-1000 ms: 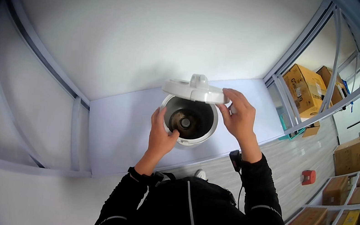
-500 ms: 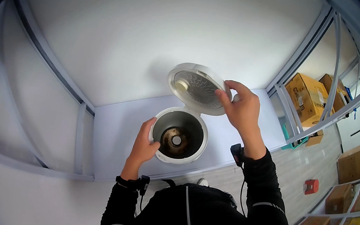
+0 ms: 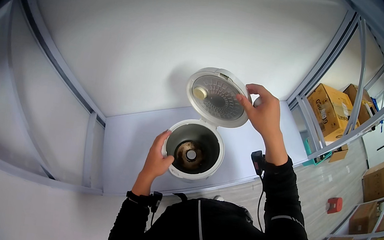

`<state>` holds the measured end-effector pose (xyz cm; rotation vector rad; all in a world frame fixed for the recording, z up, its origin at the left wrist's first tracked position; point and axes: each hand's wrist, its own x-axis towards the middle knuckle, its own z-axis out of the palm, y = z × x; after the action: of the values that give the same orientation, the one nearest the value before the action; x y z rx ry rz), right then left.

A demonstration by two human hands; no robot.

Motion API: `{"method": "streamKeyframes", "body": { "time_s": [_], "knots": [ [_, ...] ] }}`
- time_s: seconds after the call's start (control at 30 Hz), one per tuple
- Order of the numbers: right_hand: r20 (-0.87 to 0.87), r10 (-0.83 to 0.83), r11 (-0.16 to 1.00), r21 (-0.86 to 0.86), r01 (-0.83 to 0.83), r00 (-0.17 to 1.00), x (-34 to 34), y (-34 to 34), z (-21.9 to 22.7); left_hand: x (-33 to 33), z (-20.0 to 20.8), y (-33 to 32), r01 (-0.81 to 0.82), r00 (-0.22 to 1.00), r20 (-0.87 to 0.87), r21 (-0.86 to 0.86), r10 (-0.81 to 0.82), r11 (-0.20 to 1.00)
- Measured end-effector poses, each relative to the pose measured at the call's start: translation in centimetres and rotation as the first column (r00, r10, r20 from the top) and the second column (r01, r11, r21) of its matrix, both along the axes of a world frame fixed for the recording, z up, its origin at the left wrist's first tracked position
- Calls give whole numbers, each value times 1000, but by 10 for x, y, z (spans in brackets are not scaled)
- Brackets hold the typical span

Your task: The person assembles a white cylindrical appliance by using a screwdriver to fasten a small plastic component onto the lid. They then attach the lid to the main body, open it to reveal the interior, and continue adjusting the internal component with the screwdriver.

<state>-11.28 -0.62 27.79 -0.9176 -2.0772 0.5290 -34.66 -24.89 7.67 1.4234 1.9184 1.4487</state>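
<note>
A white rice cooker (image 3: 218,165) stands on the white table with its lid up. Its inside is a grey well with no inner pot; a brown-stained heating plate (image 3: 183,149) with a small round centre button (image 3: 191,155) shows at the bottom. My left hand (image 3: 157,158) grips the left side of the body, thumb over the rim. The raised lid (image 3: 218,99) leans back from its hinge, showing a grey dimpled inner plate and a cream round vent piece (image 3: 199,92). My right hand (image 3: 265,114) pinches the lid's right edge, thumb on the inner face.
The table (image 3: 138,137) meets a white wall behind, with grey metal frame posts at both sides. Cardboard boxes (image 3: 328,109) and a teal basket (image 3: 318,160) lie beyond the right post. A red object (image 3: 334,205) is on the floor near a shelf of boxes.
The lid has tipped a little further back, its inner face more toward me, with my right hand still on its edge. The view has shifted slightly; my left hand keeps its hold.
</note>
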Motion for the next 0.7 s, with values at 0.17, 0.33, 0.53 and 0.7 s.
{"method": "streamKeyframes", "body": {
  "time_s": [0.17,0.33,0.53,0.7],
  "knots": [
    [-38,37,999,29,-36,999,7,2,-7,3,-6,4,-10,1000,13,46,9,999],
    [-13,43,999,-20,-43,999,6,8,-12,3,-10,2,-27,999,30,75,25,997],
    [-2,-5,999,-36,5,1000,14,-1,-4,7,-10,6,-30,996,89,77,23,997],
    [-182,28,948,317,32,983,28,-36,7,5,-16,1,-29,989,149,71,18,997]
  ]
}}
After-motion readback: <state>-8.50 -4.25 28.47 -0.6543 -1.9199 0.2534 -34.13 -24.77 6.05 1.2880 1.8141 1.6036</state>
